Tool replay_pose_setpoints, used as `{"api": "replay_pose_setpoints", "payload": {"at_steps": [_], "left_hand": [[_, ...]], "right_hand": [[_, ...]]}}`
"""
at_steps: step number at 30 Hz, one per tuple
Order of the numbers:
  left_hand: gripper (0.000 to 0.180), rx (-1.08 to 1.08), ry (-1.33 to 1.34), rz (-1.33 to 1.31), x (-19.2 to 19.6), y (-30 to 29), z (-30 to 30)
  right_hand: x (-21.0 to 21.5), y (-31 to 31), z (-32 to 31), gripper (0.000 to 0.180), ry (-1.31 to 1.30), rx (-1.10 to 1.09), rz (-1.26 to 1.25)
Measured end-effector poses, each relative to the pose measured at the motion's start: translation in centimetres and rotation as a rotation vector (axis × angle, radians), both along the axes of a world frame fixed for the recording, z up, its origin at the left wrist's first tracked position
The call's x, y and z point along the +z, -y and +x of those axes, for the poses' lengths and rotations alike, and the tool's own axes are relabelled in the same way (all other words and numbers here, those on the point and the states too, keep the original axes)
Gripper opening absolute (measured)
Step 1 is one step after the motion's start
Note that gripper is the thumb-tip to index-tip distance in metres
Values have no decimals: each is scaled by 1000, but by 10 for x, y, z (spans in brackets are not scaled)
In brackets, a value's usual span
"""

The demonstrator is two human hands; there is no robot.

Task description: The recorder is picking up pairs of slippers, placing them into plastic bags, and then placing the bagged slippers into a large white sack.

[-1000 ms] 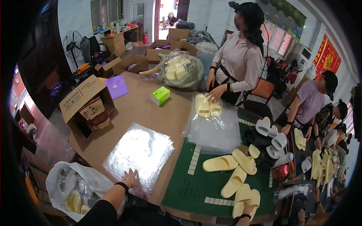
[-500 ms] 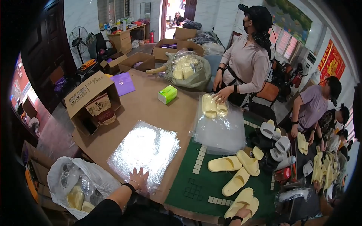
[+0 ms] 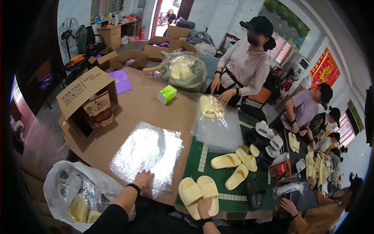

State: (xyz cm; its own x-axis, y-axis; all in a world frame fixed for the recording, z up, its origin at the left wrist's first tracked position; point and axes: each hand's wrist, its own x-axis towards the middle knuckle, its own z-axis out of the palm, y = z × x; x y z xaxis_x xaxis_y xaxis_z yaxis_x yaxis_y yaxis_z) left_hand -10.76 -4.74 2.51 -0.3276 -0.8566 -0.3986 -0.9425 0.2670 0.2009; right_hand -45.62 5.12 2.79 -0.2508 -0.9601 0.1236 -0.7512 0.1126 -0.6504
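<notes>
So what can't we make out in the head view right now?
All head view:
- right hand: underside of its grip, hidden by the yellow slippers
- clear plastic stack: layer count, lost in glare
- white bag: lower contents, hidden by its wall
- cardboard box: deep interior, partly blocked by the brown pouch

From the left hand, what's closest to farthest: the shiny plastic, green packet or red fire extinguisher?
From the left hand, in the head view:
1. Shiny plastic: the hand rests on its near edge
2. Green packet: ahead, beyond the plastic
3. Red fire extinguisher: far back, beyond both
</notes>
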Motion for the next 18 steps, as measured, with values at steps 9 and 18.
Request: {"api": "replay_pose_setpoints", "payload": {"at_steps": [9,18], "left_hand": [[28,-37,-223,-36,-28,19,17],[28,-27,-355,-62,-41,18,-1]], "right_hand": [[-20,21,39,71,-201,-288,490],[-15,14,40,75,-308,-241,505]]}}
